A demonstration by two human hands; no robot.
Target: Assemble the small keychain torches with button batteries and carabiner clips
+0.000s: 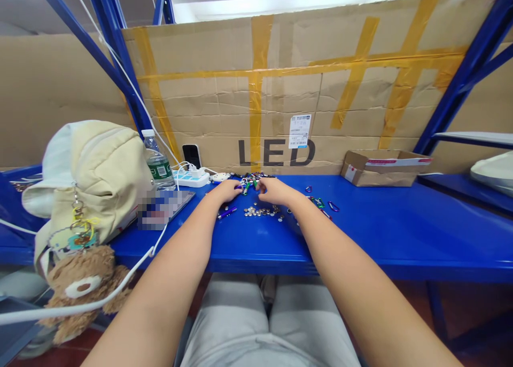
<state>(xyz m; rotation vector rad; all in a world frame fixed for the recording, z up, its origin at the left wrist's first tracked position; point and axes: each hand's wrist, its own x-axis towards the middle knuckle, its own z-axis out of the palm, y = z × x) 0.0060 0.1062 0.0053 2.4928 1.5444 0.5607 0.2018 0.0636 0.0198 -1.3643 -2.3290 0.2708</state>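
Note:
My left hand (228, 189) is at the left of a small pile of coloured metal pieces (247, 186), its fingers bent together at something purple or green too small to make out. My right hand (272, 190) is at the right of the pile, fingers curled in, and what they hold is hidden. Between my forearms lies a scatter of small round silver pieces like button cells (260, 212). A purple tube like a small torch (227, 212) rests by my left wrist. To the right of my right hand are a blue carabiner (333, 207) and a green piece (318, 202).
An open cardboard box (380, 169) stands at the back right of the blue table (401, 228). On the left are a cream bag (108, 164) with a teddy bear (86, 287), a water bottle (158, 161), a power strip (192, 178) and a white cable (100, 304). Cardboard walls the back.

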